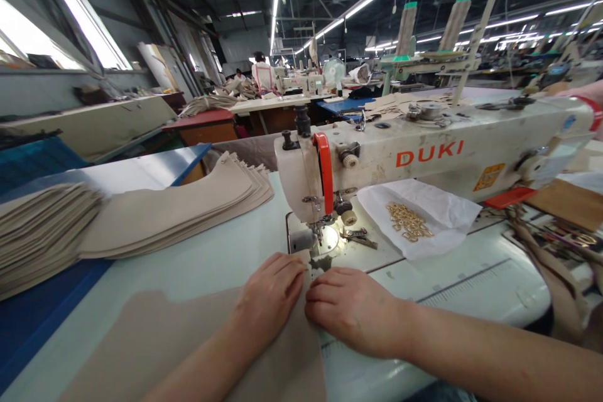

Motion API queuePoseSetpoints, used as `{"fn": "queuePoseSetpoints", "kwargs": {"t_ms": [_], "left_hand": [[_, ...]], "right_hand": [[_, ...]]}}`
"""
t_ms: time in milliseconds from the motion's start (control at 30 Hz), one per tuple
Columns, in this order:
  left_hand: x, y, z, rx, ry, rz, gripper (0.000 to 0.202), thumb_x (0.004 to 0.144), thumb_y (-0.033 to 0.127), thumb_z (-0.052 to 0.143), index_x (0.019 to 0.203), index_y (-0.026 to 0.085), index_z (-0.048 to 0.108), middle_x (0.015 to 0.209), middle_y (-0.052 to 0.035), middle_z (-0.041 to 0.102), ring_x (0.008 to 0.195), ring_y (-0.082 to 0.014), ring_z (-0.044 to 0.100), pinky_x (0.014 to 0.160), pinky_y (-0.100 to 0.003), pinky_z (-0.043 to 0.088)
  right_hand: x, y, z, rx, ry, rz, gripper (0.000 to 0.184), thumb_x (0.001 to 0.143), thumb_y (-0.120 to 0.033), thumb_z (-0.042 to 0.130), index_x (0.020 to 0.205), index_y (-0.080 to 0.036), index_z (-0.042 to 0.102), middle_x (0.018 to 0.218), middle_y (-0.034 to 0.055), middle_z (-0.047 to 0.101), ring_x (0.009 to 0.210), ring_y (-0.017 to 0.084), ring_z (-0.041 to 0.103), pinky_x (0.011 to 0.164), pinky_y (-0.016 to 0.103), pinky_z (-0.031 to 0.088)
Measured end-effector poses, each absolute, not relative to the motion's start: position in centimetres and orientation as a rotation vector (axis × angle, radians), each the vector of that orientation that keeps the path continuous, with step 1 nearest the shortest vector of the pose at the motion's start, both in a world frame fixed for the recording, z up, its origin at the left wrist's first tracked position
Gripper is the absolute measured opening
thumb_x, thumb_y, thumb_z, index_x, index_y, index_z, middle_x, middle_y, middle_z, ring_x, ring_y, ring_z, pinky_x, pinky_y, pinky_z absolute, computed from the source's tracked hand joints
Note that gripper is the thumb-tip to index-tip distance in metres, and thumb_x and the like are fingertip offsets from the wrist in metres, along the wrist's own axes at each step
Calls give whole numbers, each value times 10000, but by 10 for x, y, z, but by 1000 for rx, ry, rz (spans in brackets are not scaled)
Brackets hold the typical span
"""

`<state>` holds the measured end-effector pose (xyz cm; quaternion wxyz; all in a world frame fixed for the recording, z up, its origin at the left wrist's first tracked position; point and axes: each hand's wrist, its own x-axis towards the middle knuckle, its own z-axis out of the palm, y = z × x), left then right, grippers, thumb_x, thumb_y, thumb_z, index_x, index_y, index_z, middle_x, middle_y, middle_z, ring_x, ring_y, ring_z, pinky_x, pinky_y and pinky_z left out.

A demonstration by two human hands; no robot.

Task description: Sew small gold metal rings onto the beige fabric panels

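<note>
- A beige panel [136,339] is being spread across the desk [226,257] at lower centre, its narrow tip being directed toward the sewing machine [424,144] marked DUKI.
- The panel is being covered near that tip by the left hand [271,289], its fingers being bent; whether the material is being pinched or only pressed cannot be told.
- The panel's right edge is being overlapped by the curled fingers of the right hand [353,311]; whether anything is being gripped cannot be told.
- Gold-coloured rings [407,221] are being held on white sheeting [452,213] at centre right.
- Stacked beige panels [188,213] are being supported at left.
</note>
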<state>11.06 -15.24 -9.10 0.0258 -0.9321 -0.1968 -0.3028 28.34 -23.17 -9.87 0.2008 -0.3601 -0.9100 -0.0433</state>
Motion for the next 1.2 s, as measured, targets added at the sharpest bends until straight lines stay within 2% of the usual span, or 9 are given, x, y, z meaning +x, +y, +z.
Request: {"fn": "queuePoseSetpoints", "kwargs": {"t_ms": [600, 1033, 1200], "left_hand": [[104, -158, -93, -2972, -677, -979, 208, 868, 113, 427, 905, 171, 623, 878, -68, 687, 825, -180, 623, 759, -321, 551], [128, -144, -97, -2963, -673, -988, 193, 882, 126, 437, 883, 157, 628, 861, -65, 691, 796, -186, 614, 746, -334, 546], [142, -132, -97, -2962, -663, -969, 229, 892, 128, 418, 889, 168, 644, 885, -63, 699, 835, -186, 627, 810, -350, 530]], "right_hand": [[282, -219, -91, -1127, -2576, -321, 101, 901, -180, 514, 897, -127, 600, 914, 73, 606, 895, 197, 522, 859, 339, 418], [302, -208, -86, -1198, -2639, -377, 83, 891, -191, 540, 864, -142, 601, 879, 57, 609, 834, 191, 537, 786, 330, 429], [313, -201, -87, -1222, -2629, -365, 81, 891, -191, 542, 910, -130, 591, 929, 64, 611, 882, 196, 534, 825, 327, 419]]}}
